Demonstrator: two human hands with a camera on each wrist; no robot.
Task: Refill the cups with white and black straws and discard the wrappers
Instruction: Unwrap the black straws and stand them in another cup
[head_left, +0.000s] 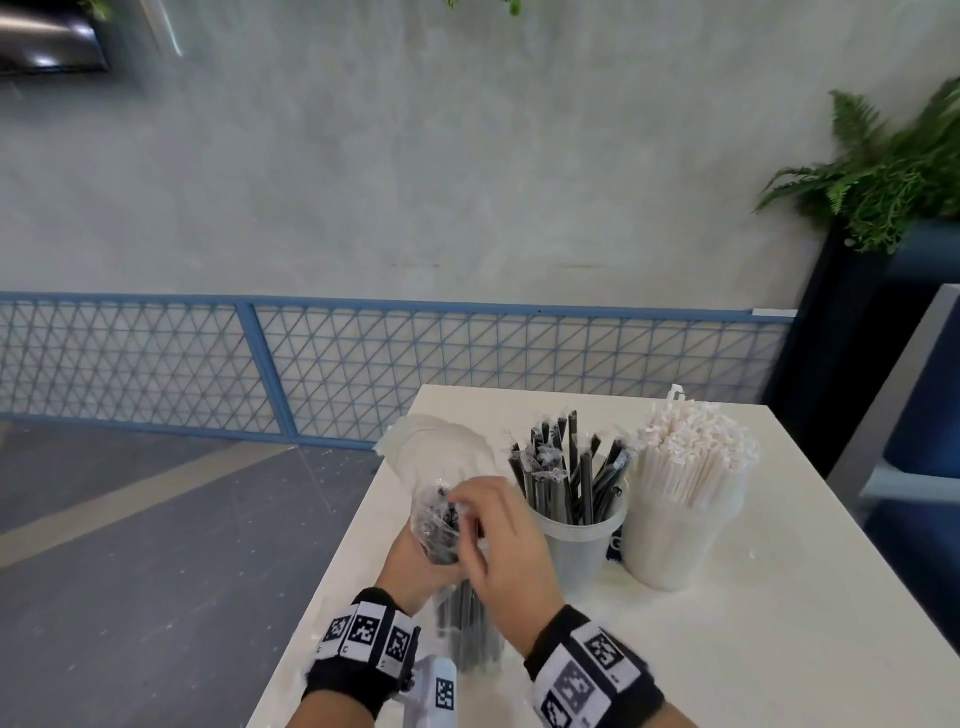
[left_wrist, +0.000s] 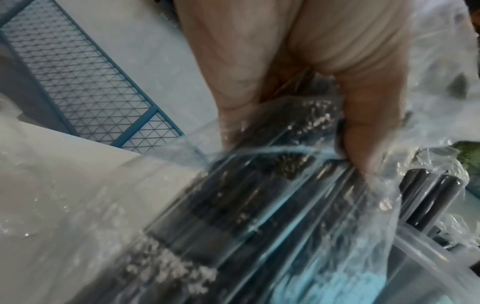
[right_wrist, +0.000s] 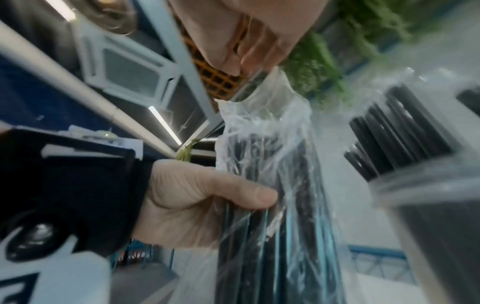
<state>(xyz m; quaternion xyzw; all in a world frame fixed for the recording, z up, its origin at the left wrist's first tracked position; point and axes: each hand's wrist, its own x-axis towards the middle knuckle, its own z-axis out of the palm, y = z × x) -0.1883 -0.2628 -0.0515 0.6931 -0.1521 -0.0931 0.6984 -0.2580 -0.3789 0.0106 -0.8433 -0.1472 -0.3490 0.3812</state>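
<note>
White table (head_left: 727, 649) carries everything; both grips work just over its near-left corner, close to the edge. Right of the grips stand two cups: the white-straw cup (head_left: 670, 540), packed full, and between it and the grips the black-straw cup (head_left: 579, 540), partly filled with wrapped black straws that lean loosely. Just beyond the grips lies a crumpled clear wrapper (head_left: 441, 452), not yet discarded.

In the grips: a clear bag of black straws (head_left: 452, 587), held roughly upright. Left hand (head_left: 415, 564) wraps around its middle, thumb pressed on the plastic (plain in the right wrist view), so the grip is closed on the bag. Right hand (head_left: 498, 535) sits at the top, fingertips pinching the bag's mouth or the straw ends; blur hides which.

Risks, as judged from here:
- Bag film looks thin and slippery, so a sharp pull at the top could tear it and spill straws over the nearby table edge to the floor.
- A loose left grip lets the bundle slide down out of the bag.
- Right wrist is close to the black-straw cup; a swing right could tip it or knock the leaning straws.
- The loose wrapper could get swept off the edge.
</note>
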